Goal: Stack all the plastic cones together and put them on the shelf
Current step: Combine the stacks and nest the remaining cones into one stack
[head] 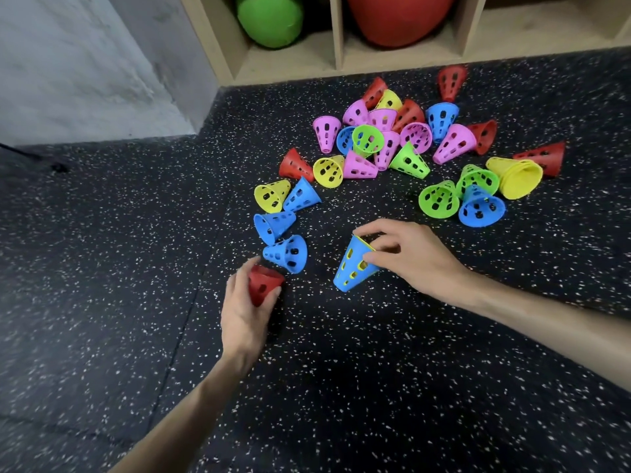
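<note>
Several small perforated plastic cones in red, blue, yellow, green and pink lie scattered on the dark speckled floor (341, 370). My left hand (244, 312) grips a red cone (263, 284) low over the floor. My right hand (409, 257) holds a blue cone (351, 266) with a yellow cone nested inside it, narrow end pointing down left. Two loose blue cones (286, 252) lie just beyond the left hand. A nested yellow stack (517, 175) lies on its side at the right. The wooden shelf (338, 46) stands at the far edge.
The shelf compartments hold a green ball (269, 18) and a red ball (399, 15). A grey wall (85, 63) meets the floor at the left. The main heap of cones (382, 138) lies between my hands and the shelf.
</note>
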The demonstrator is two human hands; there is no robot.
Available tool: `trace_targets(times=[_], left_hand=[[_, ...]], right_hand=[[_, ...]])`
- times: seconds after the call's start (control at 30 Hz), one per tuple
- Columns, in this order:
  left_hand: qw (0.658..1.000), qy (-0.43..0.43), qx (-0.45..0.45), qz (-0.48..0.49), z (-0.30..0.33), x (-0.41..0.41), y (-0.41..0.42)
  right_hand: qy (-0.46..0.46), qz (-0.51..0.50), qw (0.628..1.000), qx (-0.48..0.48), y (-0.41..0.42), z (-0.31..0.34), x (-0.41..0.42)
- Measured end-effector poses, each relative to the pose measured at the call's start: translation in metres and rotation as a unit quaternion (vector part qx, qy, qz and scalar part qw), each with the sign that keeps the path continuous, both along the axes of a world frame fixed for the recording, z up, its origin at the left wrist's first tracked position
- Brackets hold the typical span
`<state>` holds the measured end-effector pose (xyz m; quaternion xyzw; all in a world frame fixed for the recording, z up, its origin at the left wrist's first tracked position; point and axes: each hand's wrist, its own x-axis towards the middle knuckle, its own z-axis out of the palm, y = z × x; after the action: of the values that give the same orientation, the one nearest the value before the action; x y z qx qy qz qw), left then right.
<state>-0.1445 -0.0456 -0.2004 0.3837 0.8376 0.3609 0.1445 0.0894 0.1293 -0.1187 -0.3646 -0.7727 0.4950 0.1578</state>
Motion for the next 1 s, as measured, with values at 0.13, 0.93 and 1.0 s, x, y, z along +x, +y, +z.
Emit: trace_targets(times=[0.13, 0.93, 1.0], left_hand=[[0.996, -0.042, 0.074, 0.028, 0.011, 0.023, 0.006], [0.981, -0.082, 0.087, -0.155, 0.031, 0.100, 0.077], [0.978, -0.073, 0.081, -0.178, 0.031, 0.100, 0.082]], right_hand=[[0.048, -0.049, 0.997, 0.019, 0.002, 0.001, -0.005], [0.093, 0.001, 0.994, -0.052, 0.014, -0.002, 0.008], [0.083, 0.010, 0.995, -0.057, 0.020, -0.004, 0.010]])
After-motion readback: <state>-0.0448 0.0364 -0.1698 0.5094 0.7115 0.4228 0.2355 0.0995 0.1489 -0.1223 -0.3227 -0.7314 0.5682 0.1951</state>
